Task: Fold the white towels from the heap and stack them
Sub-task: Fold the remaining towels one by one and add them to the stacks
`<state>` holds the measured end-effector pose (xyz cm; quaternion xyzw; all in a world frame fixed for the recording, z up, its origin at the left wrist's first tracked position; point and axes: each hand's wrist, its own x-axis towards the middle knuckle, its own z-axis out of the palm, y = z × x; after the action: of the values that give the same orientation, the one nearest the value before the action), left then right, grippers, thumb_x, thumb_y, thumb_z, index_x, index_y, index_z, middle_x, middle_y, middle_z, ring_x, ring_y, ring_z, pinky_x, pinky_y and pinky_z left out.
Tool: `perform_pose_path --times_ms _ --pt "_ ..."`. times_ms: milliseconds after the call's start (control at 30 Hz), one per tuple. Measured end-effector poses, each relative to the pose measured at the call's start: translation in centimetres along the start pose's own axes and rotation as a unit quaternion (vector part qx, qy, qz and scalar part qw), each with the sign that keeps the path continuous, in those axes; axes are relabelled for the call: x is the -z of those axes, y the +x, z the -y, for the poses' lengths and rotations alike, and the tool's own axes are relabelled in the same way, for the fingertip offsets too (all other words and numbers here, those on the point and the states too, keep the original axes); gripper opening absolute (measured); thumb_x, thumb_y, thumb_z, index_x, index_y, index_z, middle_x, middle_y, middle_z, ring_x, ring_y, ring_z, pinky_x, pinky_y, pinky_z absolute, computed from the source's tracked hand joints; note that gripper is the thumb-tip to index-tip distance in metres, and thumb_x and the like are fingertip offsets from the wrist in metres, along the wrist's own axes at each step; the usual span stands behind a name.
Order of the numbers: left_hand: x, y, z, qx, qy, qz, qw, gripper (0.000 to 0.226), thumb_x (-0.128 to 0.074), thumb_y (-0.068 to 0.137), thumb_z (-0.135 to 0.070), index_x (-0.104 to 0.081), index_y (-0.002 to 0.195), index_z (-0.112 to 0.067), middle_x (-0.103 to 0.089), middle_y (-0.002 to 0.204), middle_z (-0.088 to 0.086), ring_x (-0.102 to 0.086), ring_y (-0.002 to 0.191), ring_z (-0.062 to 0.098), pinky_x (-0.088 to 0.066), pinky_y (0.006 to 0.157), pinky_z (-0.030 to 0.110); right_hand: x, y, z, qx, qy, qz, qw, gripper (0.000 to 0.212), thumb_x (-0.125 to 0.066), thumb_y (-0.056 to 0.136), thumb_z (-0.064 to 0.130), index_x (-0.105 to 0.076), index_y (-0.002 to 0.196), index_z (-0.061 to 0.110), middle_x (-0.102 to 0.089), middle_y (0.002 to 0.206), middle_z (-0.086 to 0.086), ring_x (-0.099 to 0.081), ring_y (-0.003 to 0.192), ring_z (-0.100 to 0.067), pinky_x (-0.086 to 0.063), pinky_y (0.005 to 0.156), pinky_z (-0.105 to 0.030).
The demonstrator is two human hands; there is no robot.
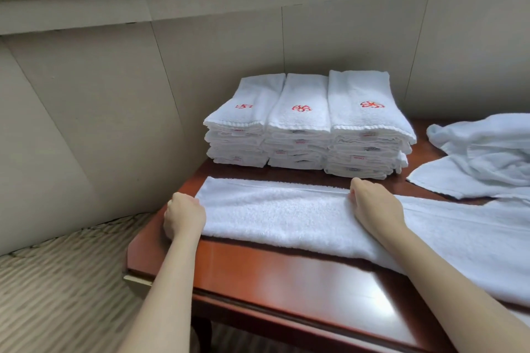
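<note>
- Left hand, lower left of centre: the fingers are curled under with the knuckles up, gripping the towel's left end near the table's left edge. The forearm rises almost straight from the bottom of the frame.
- Towel: it lies across the table as a long folded band from centre-left to the right edge of the frame. It looks soft, light and limp, with a nap that clings rather than slides. It will likely sag wherever it is unsupported, so the ends and the hemmed far edge are the places to hold.
- Stacks, centre, behind the towel: three piles of folded towels stand side by side, with red emblems on top.
- Right hand, right of centre: the fingers curl down over the towel's far hem and seem to pinch it. The forearm crosses the towel from the lower right.
- Heap, right edge: loose, crumpled towels lie apart from the stacks.
</note>
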<state>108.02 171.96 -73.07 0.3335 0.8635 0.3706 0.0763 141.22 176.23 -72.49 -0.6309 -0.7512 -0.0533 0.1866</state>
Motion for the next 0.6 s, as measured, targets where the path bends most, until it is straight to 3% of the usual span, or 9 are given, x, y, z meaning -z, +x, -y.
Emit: perform_pose_path --times_ms 200,333,400,467,533,600 --pt "0.0 0.3 -0.7 0.055 0.089 0.038 0.994 0.051 -0.049 0.094 -0.035 -0.042 0.132 -0.001 -0.05 0.133 0.02 -0.046 0.123 0.039 -0.041 0.097 0.046 -0.8 0.7 -0.7 -0.026 0.014 0.034 0.999 0.023 -0.048 0.097 0.032 -0.05 0.101 0.01 -0.055 0.101 -0.008 -0.049 0.095 -0.029 -0.04 0.073 -0.034" --pt "0.8 1.5 -0.7 0.069 0.175 0.149 0.971 0.074 -0.05 0.087 -0.058 -0.045 0.135 -0.001 -0.052 0.133 0.019 -0.05 0.119 0.039 -0.041 0.099 0.044 -0.7 -0.3 -0.5 -0.015 0.045 -0.062 0.997 0.024 -0.062 0.089 0.029 -0.057 0.088 0.005 -0.058 0.084 -0.009 -0.052 0.081 -0.032 -0.044 0.068 -0.038" --pt "1.3 1.7 -0.9 0.08 0.139 0.189 0.969 0.075 -0.056 0.087 -0.052 -0.043 0.136 0.003 -0.05 0.134 0.022 -0.05 0.119 0.039 -0.04 0.1 0.044 -0.2 -1.0 -0.2 0.059 0.053 -0.162 0.984 0.019 -0.071 0.078 0.011 -0.056 0.068 0.003 -0.056 0.065 -0.012 -0.052 0.063 -0.032 -0.045 0.055 -0.038" --pt "1.8 1.6 -1.3 0.081 0.07 0.18 0.978 0.066 -0.062 0.087 -0.04 -0.047 0.131 0.007 -0.054 0.128 0.024 -0.054 0.113 0.04 -0.043 0.093 0.042 0.5 -1.7 0.1 0.106 0.03 -0.215 0.97 0.026 -0.067 0.074 0.005 -0.049 0.056 0.006 -0.05 0.053 -0.009 -0.048 0.053 -0.029 -0.039 0.046 -0.033" --pt "2.5 1.0 -2.7 0.057 -0.019 0.142 0.988 0.046 -0.064 0.087 -0.031 -0.057 0.115 0.004 -0.059 0.113 0.022 -0.057 0.101 0.038 -0.045 0.086 0.042 0.8 -2.2 0.4 0.079 0.021 -0.132 0.988 0.026 -0.059 0.083 0.015 -0.047 0.061 0.009 -0.054 0.059 -0.007 -0.052 0.06 -0.03 -0.033 0.048 -0.029" --pt "3.2 -0.6 -5.5 -0.006 -0.12 0.105 0.987 0.024 -0.066 0.085 -0.027 -0.057 0.084 -0.005 -0.058 0.088 0.014 -0.053 0.083 0.031 -0.043 0.072 0.04 0.9 -2.6 0.4 -0.001 0.05 0.028 0.998 0.024 -0.044 0.094 0.025 -0.048 0.076 0.01 -0.06 0.077 -0.006 -0.055 0.076 -0.029 -0.033 0.056 -0.031"
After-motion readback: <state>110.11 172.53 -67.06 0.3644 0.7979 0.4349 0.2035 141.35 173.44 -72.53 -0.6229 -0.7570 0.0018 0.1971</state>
